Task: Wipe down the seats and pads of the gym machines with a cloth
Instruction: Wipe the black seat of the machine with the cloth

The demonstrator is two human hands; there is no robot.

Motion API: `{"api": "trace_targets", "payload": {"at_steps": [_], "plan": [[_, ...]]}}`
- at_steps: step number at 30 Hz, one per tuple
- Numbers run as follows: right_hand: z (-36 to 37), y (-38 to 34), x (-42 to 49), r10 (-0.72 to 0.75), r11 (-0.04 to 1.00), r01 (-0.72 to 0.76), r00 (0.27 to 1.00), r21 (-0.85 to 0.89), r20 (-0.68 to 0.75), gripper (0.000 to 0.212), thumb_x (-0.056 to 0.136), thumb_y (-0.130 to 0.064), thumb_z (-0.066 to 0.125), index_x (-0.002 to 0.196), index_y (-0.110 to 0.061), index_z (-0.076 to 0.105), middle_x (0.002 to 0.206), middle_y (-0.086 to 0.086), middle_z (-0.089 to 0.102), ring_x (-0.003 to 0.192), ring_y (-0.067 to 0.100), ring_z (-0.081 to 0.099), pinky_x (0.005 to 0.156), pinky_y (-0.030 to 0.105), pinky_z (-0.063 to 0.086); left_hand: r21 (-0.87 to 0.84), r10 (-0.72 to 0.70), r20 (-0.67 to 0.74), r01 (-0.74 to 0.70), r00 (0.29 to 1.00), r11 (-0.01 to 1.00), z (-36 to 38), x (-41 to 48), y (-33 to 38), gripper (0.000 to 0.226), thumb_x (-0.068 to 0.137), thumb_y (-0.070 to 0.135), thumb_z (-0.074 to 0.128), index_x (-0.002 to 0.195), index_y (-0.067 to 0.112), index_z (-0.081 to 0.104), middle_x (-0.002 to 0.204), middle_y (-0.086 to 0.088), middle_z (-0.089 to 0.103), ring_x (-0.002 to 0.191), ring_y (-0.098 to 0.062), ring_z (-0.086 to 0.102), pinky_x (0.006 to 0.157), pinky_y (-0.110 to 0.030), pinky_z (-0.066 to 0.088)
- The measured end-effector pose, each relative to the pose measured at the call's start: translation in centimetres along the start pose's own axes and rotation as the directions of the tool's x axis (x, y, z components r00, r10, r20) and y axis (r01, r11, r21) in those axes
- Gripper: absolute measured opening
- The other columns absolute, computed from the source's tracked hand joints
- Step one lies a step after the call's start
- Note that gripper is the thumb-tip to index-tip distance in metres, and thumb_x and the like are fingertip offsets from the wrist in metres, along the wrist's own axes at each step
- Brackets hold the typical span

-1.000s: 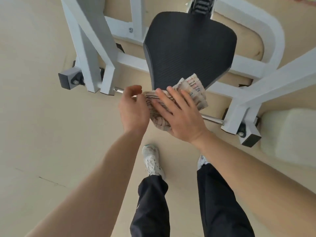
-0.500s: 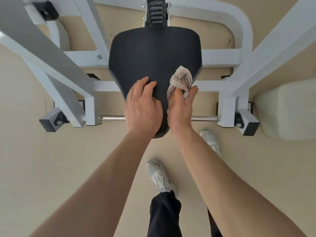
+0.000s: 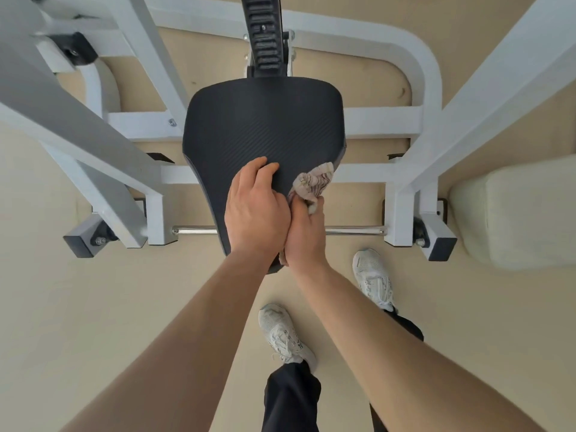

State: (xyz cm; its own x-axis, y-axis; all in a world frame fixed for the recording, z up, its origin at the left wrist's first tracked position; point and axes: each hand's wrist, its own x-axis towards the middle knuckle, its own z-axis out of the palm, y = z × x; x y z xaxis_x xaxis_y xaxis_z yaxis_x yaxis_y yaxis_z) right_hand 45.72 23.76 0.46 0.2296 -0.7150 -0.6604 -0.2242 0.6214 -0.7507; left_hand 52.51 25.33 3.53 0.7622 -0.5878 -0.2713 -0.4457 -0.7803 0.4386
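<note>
Two hands: both rest at the narrow near end of one black seat pad (image 3: 265, 126), touching each other.
Right hand (image 3: 307, 235): its grip is closed on a bunched, patterned cloth (image 3: 311, 183), which sticks out past the fingers at the pad's right near edge.
Left hand (image 3: 255, 210): lies palm-down on the pad with fingers curled, holding nothing; it appears to steady the seat.
Key relation: unwiped pad surface lies ahead of the cloth, away from the person, and to its left; the right hand is the nearer one to work it.
Long axis: the pad runs from the narrow near tip to the broad far end by the black toothed adjuster post (image 3: 265, 35).
Edges: the cloth sits at the right rim, partly overhanging it.
Open room: white frame bars (image 3: 383, 123) flank the pad below seat level, so strokes across the top look unobstructed; the post bounds the far end.
Judged step: early in wiping this seat.
</note>
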Motion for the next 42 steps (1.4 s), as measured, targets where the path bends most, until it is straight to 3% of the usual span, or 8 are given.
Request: {"api": "trace_targets", "payload": {"at_steps": [6,12,16,25,29,34,40,42], "plan": [[-0.4,-5.4,8.9,0.146,0.988,-0.153,0.972,-0.021,-0.184,0.047,0.089,-0.056,0.04,0.113,-0.021,0.059,0.107,0.003,0.069,0.097,0.023,0.067,0.094,0.049,0.054,0.015,0.007,-0.029,-0.007,1.0,1.0,1.2,2.2,1.2,0.041,0.092,0.013,0.049,0.131,0.017,0.063,0.142,0.004,0.053,0.134,-0.017,0.043,0.11,-0.04,0.04],[-1.8,-8.2,14.1,0.185,0.924,-0.193,0.981,-0.329,-0.054,0.037,0.101,-0.039,0.041,0.076,-0.017,0.057,0.078,0.002,0.063,0.082,0.024,0.062,0.082,0.038,0.049,-0.017,-0.02,-0.101,0.018,0.995,1.0,2.4,4.9,2.5,0.041,0.09,0.008,0.049,0.127,0.014,0.066,0.139,-0.002,0.057,0.131,-0.023,0.047,0.115,-0.04,0.034],[-1.0,-11.9,18.7,0.184,0.842,-0.124,0.981,-0.525,0.063,0.034,0.101,-0.039,0.043,0.075,-0.02,0.052,0.091,0.006,0.063,0.097,0.028,0.061,0.095,0.038,0.047,-0.026,-0.035,-0.128,0.032,0.991,0.999,2.8,7.0,2.7,0.042,0.089,0.007,0.048,0.127,0.014,0.066,0.138,-0.002,0.057,0.13,-0.022,0.048,0.114,-0.04,0.034],[3.5,-15.5,23.7,0.003,0.609,0.216,0.961,-0.763,0.275,0.023,0.09,-0.035,0.057,0.078,-0.016,0.051,0.072,-0.002,0.05,0.065,0.016,0.046,0.055,0.032,0.032,-0.038,-0.061,-0.179,0.056,0.982,0.998,3.4,7.6,2.6,0.04,0.088,0.005,0.049,0.122,0.014,0.067,0.133,-0.001,0.059,0.123,-0.023,0.053,0.112,-0.047,0.035],[1.0,-14.1,21.7,-0.026,0.682,0.177,0.975,-0.709,0.219,0.039,0.094,-0.05,0.052,0.071,-0.019,0.06,0.072,-0.001,0.062,0.068,0.017,0.058,0.063,0.03,0.042,-0.058,-0.06,-0.149,0.052,0.987,0.997,2.9,7.6,2.6,0.038,0.09,0.005,0.05,0.123,0.013,0.066,0.134,-0.002,0.059,0.127,-0.022,0.052,0.116,-0.046,0.031],[-0.5,-14.2,21.5,0.125,0.753,0.06,0.965,-0.655,0.232,0.045,0.093,-0.056,0.053,0.098,-0.014,0.069,0.091,0.004,0.07,0.083,0.019,0.065,0.074,0.031,0.045,-0.102,-0.058,-0.073,0.051,0.996,0.994,2.3,7.7,2.1,0.04,0.092,0.004,0.049,0.127,0.015,0.065,0.14,0.002,0.056,0.132,-0.02,0.047,0.12,-0.04,0.025],[4.9,-15.3,21.2,0.018,0.317,0.429,0.889,-0.846,0.458,0.041,0.094,-0.057,0.044,0.085,-0.022,0.064,0.08,0.001,0.064,0.077,0.026,0.06,0.064,0.032,0.038,-0.179,-0.119,-0.118,0.096,0.986,0.979,1.6,6.4,1.4,0.041,0.092,0.002,0.045,0.125,0.015,0.065,0.136,0.003,0.06,0.135,-0.016,0.046,0.121,-0.034,0.022],[3.2,-15.0,20.4,-0.017,0.357,0.4,0.906,-0.844,0.422,0.045,0.095,-0.062,0.04,0.081,-0.025,0.063,0.077,-0.003,0.064,0.074,0.022,0.059,0.064,0.032,0.038,-0.185,-0.144,-0.13,0.119,0.981,0.976,1.1,5.7,1.4,0.04,0.092,0.002,0.045,0.124,0.015,0.065,0.134,0.004,0.061,0.134,-0.017,0.047,0.121,-0.037,0.024]]}}
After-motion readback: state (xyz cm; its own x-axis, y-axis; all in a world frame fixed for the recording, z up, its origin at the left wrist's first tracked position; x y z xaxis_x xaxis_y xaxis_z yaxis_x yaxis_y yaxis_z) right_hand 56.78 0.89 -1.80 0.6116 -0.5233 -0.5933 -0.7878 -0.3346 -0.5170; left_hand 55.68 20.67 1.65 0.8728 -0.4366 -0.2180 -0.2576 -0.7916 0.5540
